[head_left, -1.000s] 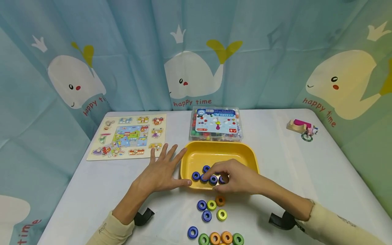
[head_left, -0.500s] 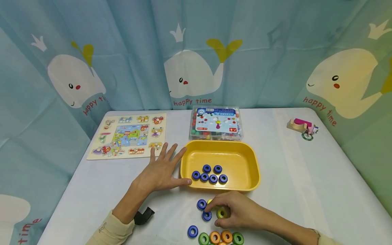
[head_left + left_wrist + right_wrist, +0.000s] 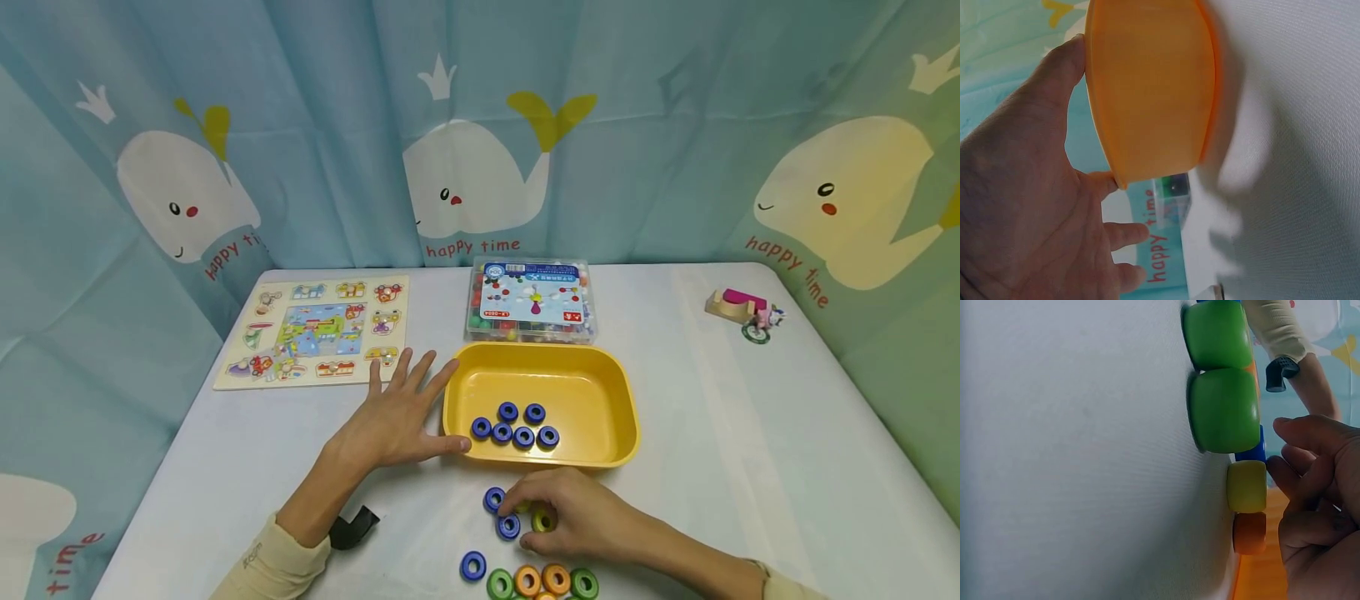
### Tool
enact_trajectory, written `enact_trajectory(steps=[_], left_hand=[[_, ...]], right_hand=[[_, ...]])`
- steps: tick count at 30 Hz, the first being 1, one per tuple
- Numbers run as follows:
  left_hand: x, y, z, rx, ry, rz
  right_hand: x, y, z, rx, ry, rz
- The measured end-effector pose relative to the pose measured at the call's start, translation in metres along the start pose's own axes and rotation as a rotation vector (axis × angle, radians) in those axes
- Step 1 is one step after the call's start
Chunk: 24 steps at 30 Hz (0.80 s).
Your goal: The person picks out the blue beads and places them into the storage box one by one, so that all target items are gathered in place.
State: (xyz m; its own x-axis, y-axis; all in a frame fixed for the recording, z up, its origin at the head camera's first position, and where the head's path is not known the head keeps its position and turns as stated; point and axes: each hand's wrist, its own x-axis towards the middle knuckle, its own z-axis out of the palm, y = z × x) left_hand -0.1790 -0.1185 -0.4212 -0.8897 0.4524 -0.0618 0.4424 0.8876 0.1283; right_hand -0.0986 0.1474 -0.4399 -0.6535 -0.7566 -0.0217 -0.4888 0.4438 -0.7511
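Observation:
My left hand (image 3: 397, 421), fingers spread, rests against the left end of a yellow tray (image 3: 577, 450), its thumb on the rim. The left wrist view shows the thumb and one finger touching the rim of the tray (image 3: 1147, 94). Several blue ring beads (image 3: 523, 438) lie inside the tray. My right hand (image 3: 577, 512) hovers over loose beads in front of it, fingertips close to a blue bead (image 3: 508, 527). In the right wrist view, thumb and fingers stand apart with nothing between them, beside a yellow bead (image 3: 1247, 486). The right hand partly hides the yellow beads.
Nearer the front lie a lone blue bead (image 3: 473, 567), green beads (image 3: 500, 584) and orange beads (image 3: 527, 581). Behind the tray is a clear box of coloured balls (image 3: 531, 300). A wooden puzzle board (image 3: 315, 333) lies at left, small toys (image 3: 750, 312) at far right.
My right hand has left the tray and come down toward the loose beads in front of it, shifting only slightly in the last half second. The left hand stays at the rim.

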Motion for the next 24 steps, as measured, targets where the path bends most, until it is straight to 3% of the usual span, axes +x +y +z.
enact_trajectory(steps=[13, 24], left_hand=[[0.0003, -0.0005, -0.0003, 0.015, -0.001, 0.002], [0.0011, -0.0006, 0.0006, 0.019, -0.016, -0.003]], right_hand=[[0.0042, 0.0033, 0.0062, -0.079, -0.031, -0.083], [0.0063, 0.0041, 0.0068, -0.113, -0.057, -0.096]])
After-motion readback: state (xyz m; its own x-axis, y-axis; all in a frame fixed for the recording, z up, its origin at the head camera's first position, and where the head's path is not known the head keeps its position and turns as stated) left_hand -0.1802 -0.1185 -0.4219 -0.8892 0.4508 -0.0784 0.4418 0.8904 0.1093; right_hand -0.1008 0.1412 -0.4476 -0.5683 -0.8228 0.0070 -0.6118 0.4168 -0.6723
